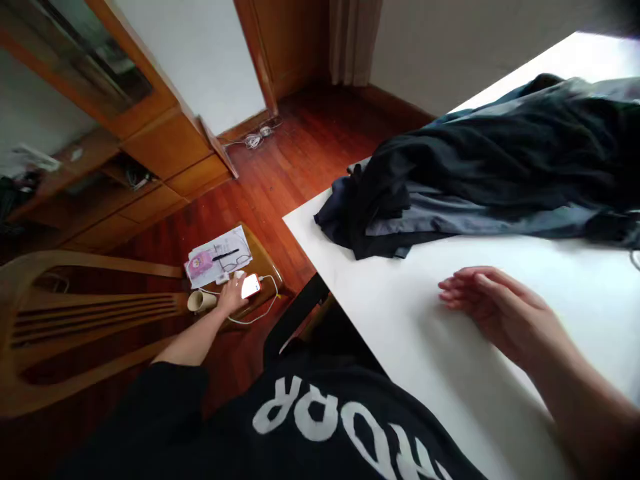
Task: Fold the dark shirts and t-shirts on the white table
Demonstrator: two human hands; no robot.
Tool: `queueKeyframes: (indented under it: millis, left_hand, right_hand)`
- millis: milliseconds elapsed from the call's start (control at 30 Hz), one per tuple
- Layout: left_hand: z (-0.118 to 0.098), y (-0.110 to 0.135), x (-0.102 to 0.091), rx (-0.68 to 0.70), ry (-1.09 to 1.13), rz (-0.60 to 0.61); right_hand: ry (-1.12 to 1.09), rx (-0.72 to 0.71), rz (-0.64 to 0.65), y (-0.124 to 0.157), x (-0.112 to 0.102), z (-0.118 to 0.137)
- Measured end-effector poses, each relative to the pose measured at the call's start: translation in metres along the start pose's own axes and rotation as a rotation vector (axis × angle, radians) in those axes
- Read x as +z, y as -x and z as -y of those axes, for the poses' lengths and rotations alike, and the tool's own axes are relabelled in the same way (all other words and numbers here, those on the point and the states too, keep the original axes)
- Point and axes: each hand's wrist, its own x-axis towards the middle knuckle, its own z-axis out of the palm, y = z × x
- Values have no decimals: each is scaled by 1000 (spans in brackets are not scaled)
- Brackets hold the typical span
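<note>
While the left hand (231, 297) reaches down beside the white table (400, 333), it touches a smartphone (251, 286) with a lit screen, which lies on a low wooden stool (267, 267). The fingers curl at the smartphone's left edge; whether they clasp it cannot be told. A white cable (265, 312) runs from the smartphone over the stool's edge. Papers (223, 263) with a black pen (225, 254) lie just behind, and a cardboard tube (201, 301) lies just left of the hand. The right hand (493, 310) rests on the table, fingers extended, holding nothing, near a heap of dark garments (500, 167).
</note>
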Motion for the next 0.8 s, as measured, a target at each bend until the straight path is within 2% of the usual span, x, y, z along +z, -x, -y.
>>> queueKeyframes:
  millis: [367, 800]
  left_hand:
    - [-33, -17, -9, -63, 34, -21]
    - [-30, -21, -13, -43, 43, -22]
  right_hand:
    - [-3, -4, 49, -1, 0, 3]
    - [18, 15, 82, -1, -3, 3]
